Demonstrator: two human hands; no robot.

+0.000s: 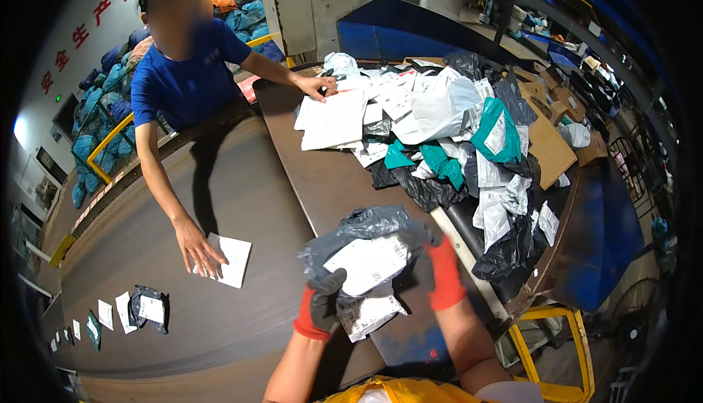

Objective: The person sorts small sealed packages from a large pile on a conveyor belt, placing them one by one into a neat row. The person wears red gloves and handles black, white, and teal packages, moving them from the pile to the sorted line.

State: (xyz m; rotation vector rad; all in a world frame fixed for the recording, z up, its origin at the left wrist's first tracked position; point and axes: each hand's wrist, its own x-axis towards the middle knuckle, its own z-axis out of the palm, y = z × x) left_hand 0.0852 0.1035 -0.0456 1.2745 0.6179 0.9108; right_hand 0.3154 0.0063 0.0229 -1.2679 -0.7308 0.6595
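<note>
My left hand [325, 301], in a grey and red work glove, is closed on the lower left edge of a grey plastic mailer [368, 228] with a white label. A smaller white labelled packet [369, 315] lies under that mailer, near my left fingers. My right hand [436, 265], gloved the same way and blurred, is at the mailer's right side; its fingers are too unclear to tell whether they grip. Beyond my hands a heap of white, black and teal mailers [434, 112] covers the sorting table [285, 155].
Across the conveyor belt [263, 183], a co-worker in a blue shirt [187, 84] touches a white packet [236, 260] and the heap. Several parcels lie in a row on the belt, including a black mailer [149, 308]. A yellow metal frame [579, 342] stands at lower right.
</note>
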